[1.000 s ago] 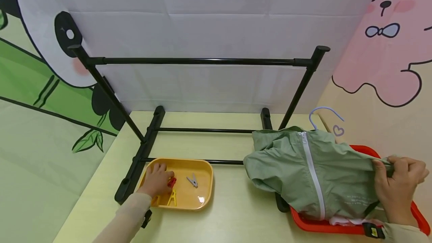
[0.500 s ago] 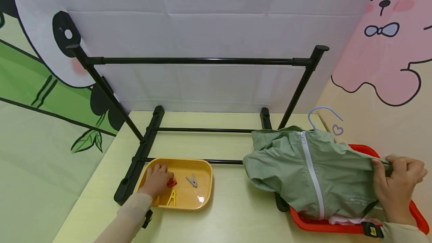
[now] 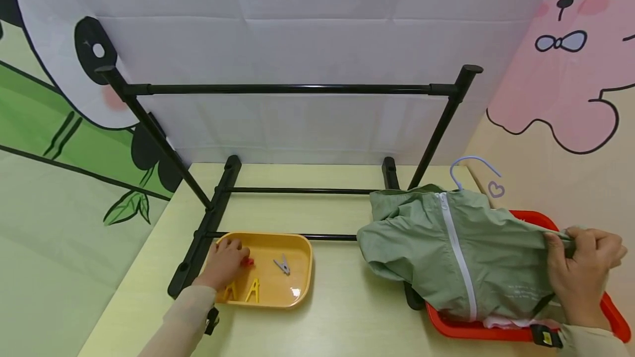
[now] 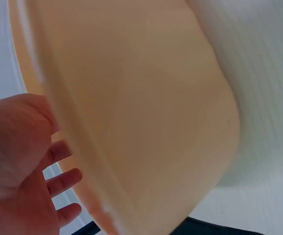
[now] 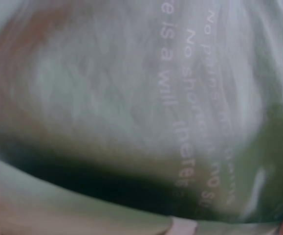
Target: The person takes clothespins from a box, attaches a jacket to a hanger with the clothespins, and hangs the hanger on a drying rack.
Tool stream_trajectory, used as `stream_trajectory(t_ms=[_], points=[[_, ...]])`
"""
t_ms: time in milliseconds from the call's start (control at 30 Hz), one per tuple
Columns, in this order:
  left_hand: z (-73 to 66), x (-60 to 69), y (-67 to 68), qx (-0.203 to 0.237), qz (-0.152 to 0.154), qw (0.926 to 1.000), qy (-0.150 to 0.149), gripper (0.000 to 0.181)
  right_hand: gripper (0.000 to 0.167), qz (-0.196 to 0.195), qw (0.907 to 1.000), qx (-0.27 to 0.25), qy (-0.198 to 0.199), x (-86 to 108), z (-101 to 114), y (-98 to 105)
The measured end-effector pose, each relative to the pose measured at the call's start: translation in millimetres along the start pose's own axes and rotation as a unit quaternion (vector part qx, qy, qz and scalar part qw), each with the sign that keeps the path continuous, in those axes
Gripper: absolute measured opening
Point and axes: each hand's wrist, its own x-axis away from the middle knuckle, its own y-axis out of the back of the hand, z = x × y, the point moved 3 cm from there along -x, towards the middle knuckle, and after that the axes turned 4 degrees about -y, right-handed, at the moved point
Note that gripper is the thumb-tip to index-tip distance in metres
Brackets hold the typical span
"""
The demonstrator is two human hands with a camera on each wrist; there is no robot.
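Note:
My left hand [image 3: 222, 265] reaches into a yellow tray [image 3: 296, 244] and pinches a red clothespin [image 3: 248, 261], mostly covered by the fingers. In the left wrist view the tray wall hides the thumb tip and part of the fingers. Two yellow clothespins [image 3: 253, 290] and a grey clothespin [image 3: 283, 265] lie in the same tray. On the right, my right hand [image 3: 582, 277] grips the hem of a green zip jacket [image 3: 501, 260]. A blue hanger [image 3: 473, 157] sticks out at its collar. Printed lettering on the jacket fabric [image 5: 107, 98] fills the right wrist view.
A black garment rack [image 3: 297, 90] stands on the pale table [image 3: 337, 302], its top bar behind the tray and jacket. Under the jacket sits a red basket [image 3: 533, 218] with some pink cloth [image 3: 506, 323] inside. Printed curtains form the background.
My left hand has shifted slightly left and away within the tray, and the red clothespin moved along with it. More of the yellow clothespins shows. The right hand keeps its grip on the jacket.

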Motion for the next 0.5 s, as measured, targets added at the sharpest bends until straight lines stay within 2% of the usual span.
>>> stream_trajectory(t_ms=[167,300,500], points=[[-0.1,-0.4,4.1,-0.013,-0.006,0.9999,0.0,0.021,0.086,-0.001,1.0,0.005,0.002,-1.3,0.5,0.0],[-4.9,0.9,11.9,-0.002,0.0,1.0,0.004,0.02,0.085,-0.002,1.0,-0.002,0.006,-1.6,1.0,-0.1],[-9.1,0.8,20.4,0.023,-0.017,0.9996,0.006,0.019,0.085,-0.002,1.0,0.006,0.002,-0.8,4.0,0.1]])
